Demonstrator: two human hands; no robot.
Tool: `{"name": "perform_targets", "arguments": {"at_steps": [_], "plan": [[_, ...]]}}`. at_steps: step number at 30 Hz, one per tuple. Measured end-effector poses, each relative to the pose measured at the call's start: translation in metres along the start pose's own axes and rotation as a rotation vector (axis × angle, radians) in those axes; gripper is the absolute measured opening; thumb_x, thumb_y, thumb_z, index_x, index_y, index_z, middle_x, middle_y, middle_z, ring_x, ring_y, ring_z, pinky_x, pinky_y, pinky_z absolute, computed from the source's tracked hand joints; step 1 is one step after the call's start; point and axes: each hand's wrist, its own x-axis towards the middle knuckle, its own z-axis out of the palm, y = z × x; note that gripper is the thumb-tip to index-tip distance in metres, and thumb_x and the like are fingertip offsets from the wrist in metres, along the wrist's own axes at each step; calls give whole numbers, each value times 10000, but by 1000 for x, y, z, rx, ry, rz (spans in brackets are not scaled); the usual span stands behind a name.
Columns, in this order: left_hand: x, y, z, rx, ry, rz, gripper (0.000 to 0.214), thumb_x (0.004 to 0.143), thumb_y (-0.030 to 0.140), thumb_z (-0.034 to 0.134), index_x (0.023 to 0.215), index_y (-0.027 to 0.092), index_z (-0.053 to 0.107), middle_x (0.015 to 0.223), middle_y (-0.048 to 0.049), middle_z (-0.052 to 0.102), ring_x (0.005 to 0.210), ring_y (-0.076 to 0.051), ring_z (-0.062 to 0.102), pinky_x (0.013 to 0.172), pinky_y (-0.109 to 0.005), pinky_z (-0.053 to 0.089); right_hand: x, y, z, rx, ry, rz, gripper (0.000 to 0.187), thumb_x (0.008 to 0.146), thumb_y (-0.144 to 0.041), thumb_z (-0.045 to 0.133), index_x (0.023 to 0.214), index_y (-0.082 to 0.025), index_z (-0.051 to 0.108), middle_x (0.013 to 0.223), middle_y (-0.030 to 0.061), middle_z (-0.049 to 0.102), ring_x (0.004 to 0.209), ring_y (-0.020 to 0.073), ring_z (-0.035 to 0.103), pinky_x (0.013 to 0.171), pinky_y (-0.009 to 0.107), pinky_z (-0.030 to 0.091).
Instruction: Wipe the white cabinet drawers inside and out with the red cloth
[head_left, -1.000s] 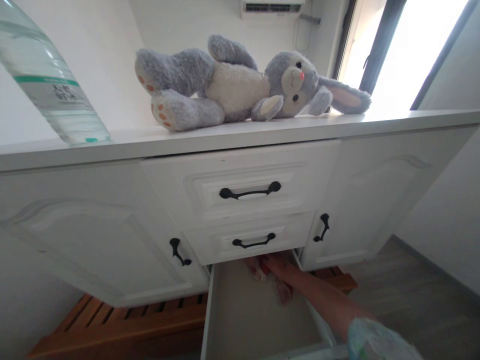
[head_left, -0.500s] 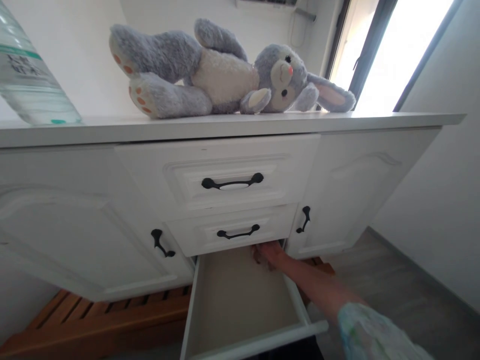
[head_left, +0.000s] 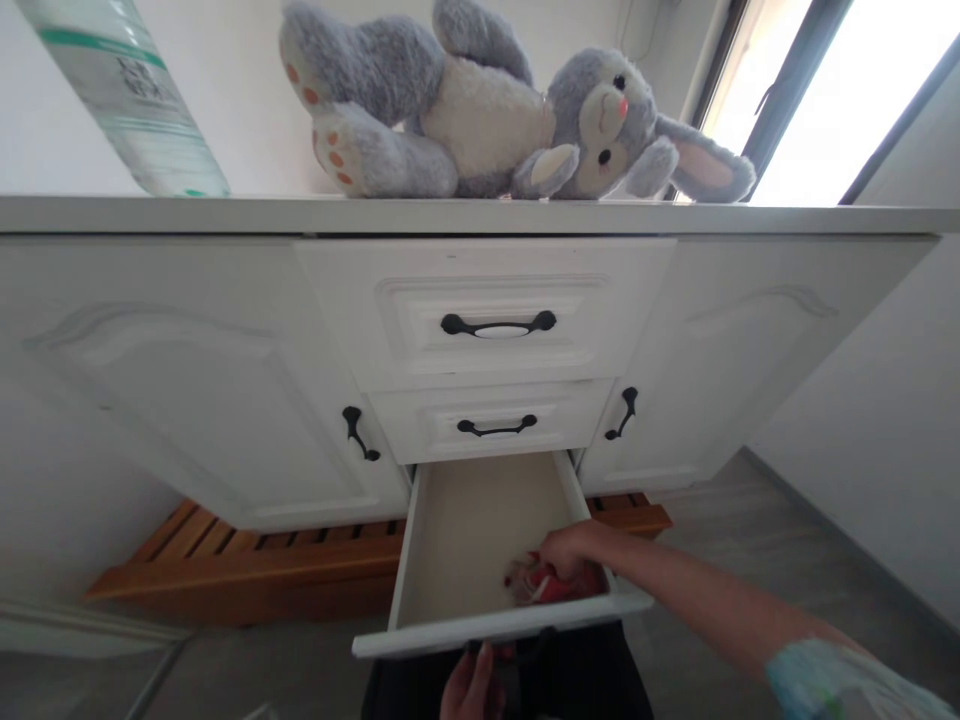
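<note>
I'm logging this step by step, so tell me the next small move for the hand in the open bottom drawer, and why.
Probably lift the red cloth item straight up over the drawer front. The right hand is closed on it near the front right corner of the bottom drawer, which is pulled well out, and nothing else shows in the drawer. The left hand sits below the drawer front, by its handle.

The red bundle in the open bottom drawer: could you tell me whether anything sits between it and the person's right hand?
Nothing visible does. The right hand is already on the red bundle near the front right corner of the open bottom drawer. The left hand is below the drawer front, at the handle, apart from the bundle.
</note>
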Motion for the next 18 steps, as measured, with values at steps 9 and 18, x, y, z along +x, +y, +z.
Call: {"name": "perform_targets", "arguments": {"at_steps": [9,18], "plan": [[10,-13,-12,-77,-94,-12,655,483,694,827,818,139,736,453,93,453,413,-24,394,394,-142,255,8,-130,23,-105,-103,-408,535,689,-32,616,1107,-326,774,981,-36,774,805,149,663,733,218,469],[9,-15,-15,-6,-110,40,634,585,700,767,879,139,742,528,71,501,466,-56,459,432,-166,330,-102,-39,-12,-397,181,-102,198,678,-85,640,511,-190,642,504,34,600,599,214,631,662,321,450]]}}
